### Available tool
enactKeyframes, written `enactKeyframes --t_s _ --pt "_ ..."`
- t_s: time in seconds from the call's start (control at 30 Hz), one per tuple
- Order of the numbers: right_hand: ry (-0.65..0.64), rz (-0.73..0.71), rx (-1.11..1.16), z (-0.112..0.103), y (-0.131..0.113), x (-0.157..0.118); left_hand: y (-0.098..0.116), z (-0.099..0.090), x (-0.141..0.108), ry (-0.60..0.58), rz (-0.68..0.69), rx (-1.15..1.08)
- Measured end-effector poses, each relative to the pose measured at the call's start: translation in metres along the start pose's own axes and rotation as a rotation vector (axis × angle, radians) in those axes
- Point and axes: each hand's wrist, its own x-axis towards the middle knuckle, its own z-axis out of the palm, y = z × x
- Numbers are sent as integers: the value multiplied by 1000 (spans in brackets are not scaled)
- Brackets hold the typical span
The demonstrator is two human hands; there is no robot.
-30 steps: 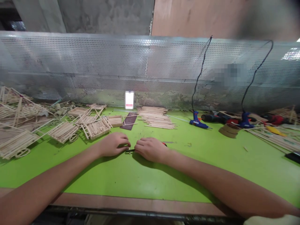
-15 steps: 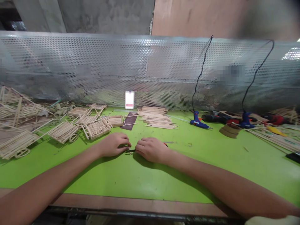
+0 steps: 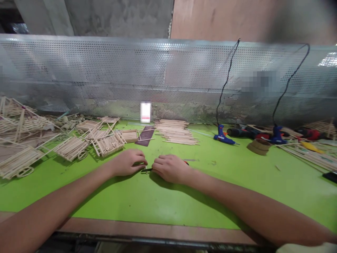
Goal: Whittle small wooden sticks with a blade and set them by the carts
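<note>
On the green tabletop (image 3: 158,207), my right hand (image 3: 170,168) is closed around a knife (image 3: 146,170). Its dark blade points left, and a bit of red handle shows behind the hand. My left hand (image 3: 130,162) is pinched, fingertips down, on a short thin wooden stick (image 3: 146,167) under the blade. Most of that stick is hidden by the fingers. Behind my hands lies a row of thin wooden sticks (image 3: 176,131), with a dark rectangular sheet (image 3: 145,136) to its left.
Several small stick-built carts (image 3: 109,144) crowd the left side. Two blue glue guns (image 3: 223,135) with black cords stand at the right, near a brown tape roll (image 3: 259,147) and power drills (image 3: 239,131). A perforated metal screen (image 3: 118,77) closes off the back.
</note>
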Motion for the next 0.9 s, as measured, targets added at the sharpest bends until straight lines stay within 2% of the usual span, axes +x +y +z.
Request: enactKeyframes --t_s 0.6,0.77,0.9 --pt "-16 -6 13 0 0 1 -1 0 1 -13 3 1" --pt "-20 -1 43 -3 0 1 2 1 -2 42 -6 25" --pt "-21 -5 55 -3 0 1 9 1 -4 -27 99 136"
